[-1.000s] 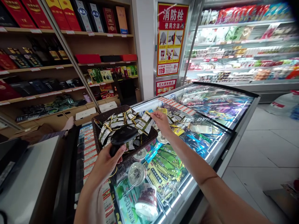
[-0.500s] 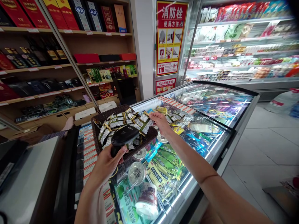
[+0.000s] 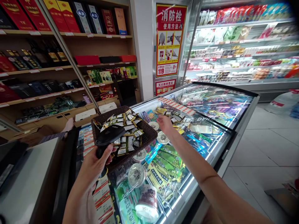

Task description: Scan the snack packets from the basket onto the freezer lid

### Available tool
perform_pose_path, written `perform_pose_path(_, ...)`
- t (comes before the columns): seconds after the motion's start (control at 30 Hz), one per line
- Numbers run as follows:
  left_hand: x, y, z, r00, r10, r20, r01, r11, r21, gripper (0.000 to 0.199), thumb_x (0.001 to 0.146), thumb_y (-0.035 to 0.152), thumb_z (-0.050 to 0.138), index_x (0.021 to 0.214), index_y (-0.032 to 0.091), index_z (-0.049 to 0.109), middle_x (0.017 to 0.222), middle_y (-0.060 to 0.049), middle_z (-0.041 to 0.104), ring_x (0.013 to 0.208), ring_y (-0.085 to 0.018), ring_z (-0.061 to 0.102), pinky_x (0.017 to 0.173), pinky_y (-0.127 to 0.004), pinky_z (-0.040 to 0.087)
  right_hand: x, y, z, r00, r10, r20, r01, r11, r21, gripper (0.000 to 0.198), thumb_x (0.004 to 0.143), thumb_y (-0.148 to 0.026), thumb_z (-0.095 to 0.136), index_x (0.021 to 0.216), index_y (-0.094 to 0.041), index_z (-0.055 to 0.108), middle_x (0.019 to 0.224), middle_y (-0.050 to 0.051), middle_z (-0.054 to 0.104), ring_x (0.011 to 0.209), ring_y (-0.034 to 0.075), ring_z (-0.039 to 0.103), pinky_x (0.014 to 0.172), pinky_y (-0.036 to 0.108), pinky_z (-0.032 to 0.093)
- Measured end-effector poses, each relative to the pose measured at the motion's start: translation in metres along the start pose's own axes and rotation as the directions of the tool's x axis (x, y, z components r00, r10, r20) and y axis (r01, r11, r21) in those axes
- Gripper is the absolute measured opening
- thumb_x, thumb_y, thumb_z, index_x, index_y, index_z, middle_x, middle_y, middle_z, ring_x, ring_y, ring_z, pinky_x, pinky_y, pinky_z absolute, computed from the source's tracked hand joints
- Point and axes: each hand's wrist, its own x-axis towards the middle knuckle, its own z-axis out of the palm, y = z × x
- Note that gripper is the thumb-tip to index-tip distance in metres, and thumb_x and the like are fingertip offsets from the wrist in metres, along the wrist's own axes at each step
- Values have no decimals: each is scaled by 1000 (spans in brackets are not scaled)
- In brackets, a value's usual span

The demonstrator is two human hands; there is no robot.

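My left hand (image 3: 92, 166) grips a black barcode scanner (image 3: 109, 136) whose head hangs over the near left corner of a dark wicker basket (image 3: 122, 160). The basket sits on the glass lid of a chest freezer (image 3: 217, 102) and is full of small green and gold snack packets (image 3: 128, 132). My right hand (image 3: 164, 123) reaches out over the lid just right of the basket, close to more loose packets (image 3: 174, 118). Its back faces me with the fingers curled, so I cannot see whether it holds anything.
Wooden shelves (image 3: 70, 67) with boxed goods line the left wall. An open chilled display (image 3: 243, 49) runs along the back right beside a red fire-hydrant poster (image 3: 171, 40). A pale counter (image 3: 23, 183) is at lower left; a water jug (image 3: 283, 102) stands on the tiled floor.
My left hand has carried the scanner left. My right hand, which held a packet over the basket's far edge, has moved off to the right, and the packet no longer shows in it.
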Motion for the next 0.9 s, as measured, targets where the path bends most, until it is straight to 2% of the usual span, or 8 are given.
perform_pose_path(0.07,0,0,-1,999,0,-35,0,1000,0,59,69,75,70,83,18,70,67,-5,69,52,-15,53,48,-27,44,-26,5,17,976,-10,220,77,951,-299,16,84,-31,69,93,-22,60,84,1,70,77,17,68,82,34,57)
perform_pose_path(0.13,0,1,-1,999,-3,-49,3,1000,11,58,69,75,69,83,18,70,66,-5,69,52,-16,53,47,-27,44,-53,9,32,907,39,419,237,776,-584,33,88,-42,70,114,-23,62,98,6,75,87,22,71,87,39,56)
perform_pose_path(0.2,-1,2,-1,999,-7,-41,8,1000,22,58,70,75,69,81,18,70,63,-4,67,52,-16,54,48,-27,44,-72,11,41,882,113,457,322,565,-760,44,86,-47,72,123,-24,61,100,10,76,96,29,72,90,43,54)
perform_pose_path(0.27,-1,4,0,1000,-13,-20,13,1000,14,57,70,74,71,81,18,71,66,-4,69,54,-16,54,50,-27,44,-79,12,44,880,131,457,346,483,-805,40,86,-43,74,120,-25,64,99,9,77,101,30,72,91,43,53)
perform_pose_path(0.4,-3,8,1,999,-36,20,37,999,-35,58,66,73,75,82,18,70,70,-5,71,55,-15,54,52,-27,45,-66,7,35,898,62,436,278,688,-671,18,88,-29,69,106,-26,68,82,0,77,83,21,75,84,35,57)
perform_pose_path(0.6,-7,11,-1,993,-58,107,63,997,-45,60,68,76,71,80,18,69,56,0,58,53,-15,49,45,-24,35,-45,-15,23,951,-29,308,172,877,-449,20,84,-34,65,103,-25,67,77,-2,73,68,17,71,72,34,61)
perform_pose_path(0.77,-8,11,6,984,-28,174,35,999,-36,60,69,76,70,81,17,69,58,0,58,56,-15,50,50,-24,35,-52,-30,26,952,-91,291,192,921,-340,21,80,-39,69,96,-25,69,69,-4,71,64,17,70,68,34,62)
perform_pose_path(0.9,-9,14,13,979,-42,199,37,999,29,60,68,77,70,76,18,69,56,-1,58,54,-16,52,49,-24,35,-58,-32,28,953,-106,285,206,914,-349,21,82,-39,68,97,-25,69,71,-3,72,64,18,72,70,35,61)
